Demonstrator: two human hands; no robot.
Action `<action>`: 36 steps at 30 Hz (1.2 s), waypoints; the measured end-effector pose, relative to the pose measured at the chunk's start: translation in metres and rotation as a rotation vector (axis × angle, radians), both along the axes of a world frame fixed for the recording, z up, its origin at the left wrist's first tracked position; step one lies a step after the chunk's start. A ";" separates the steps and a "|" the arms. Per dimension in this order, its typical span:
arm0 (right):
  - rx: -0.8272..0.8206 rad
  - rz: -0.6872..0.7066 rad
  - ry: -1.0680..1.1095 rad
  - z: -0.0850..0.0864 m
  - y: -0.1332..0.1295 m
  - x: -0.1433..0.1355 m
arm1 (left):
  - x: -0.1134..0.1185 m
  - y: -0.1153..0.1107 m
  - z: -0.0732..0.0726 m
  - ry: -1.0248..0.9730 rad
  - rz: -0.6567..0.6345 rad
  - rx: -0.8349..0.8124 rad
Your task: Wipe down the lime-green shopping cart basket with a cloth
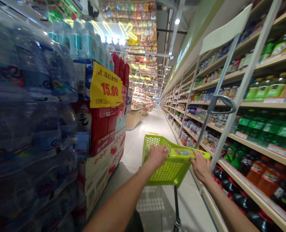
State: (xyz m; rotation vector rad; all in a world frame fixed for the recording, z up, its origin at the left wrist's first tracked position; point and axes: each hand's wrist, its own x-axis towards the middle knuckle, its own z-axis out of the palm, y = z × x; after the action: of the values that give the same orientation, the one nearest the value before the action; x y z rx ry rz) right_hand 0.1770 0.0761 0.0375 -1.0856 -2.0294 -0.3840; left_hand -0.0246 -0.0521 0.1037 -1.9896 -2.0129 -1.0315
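Note:
A lime-green shopping cart (165, 174) with a perforated basket stands in front of me in the aisle. On the left part of its handle, my left hand (158, 156) is closed round the bar. My right hand (200, 166) holds the handle's right end, its fingers over the top. Between the hands a label panel (181, 152) shows on the bar. Nothing can be made out inside the basket.
Shrink-wrapped bottles (46, 129) and drink cartons (104, 129) with a yellow price sign (106, 87) rise close on the left. Drink shelves (270, 104) line the right, with a ladder (220, 83) against them. The tiled floor (152, 120) runs ahead.

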 end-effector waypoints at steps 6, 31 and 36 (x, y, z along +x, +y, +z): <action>-0.040 0.235 0.057 0.007 -0.018 -0.025 | 0.035 0.008 -0.009 0.072 -0.154 0.148; 0.100 0.247 0.423 -0.004 -0.054 -0.010 | 0.044 0.028 -0.058 -0.254 -0.441 0.442; 0.068 0.251 0.405 -0.004 -0.043 0.009 | 0.004 0.029 -0.080 -0.266 -0.373 0.325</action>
State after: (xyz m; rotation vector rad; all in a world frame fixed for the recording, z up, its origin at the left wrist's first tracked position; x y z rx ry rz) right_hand 0.1863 0.0327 0.0337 -0.7807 -1.7467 -0.0922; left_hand -0.0206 -0.0230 0.0232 -2.1776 -1.4706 -1.6576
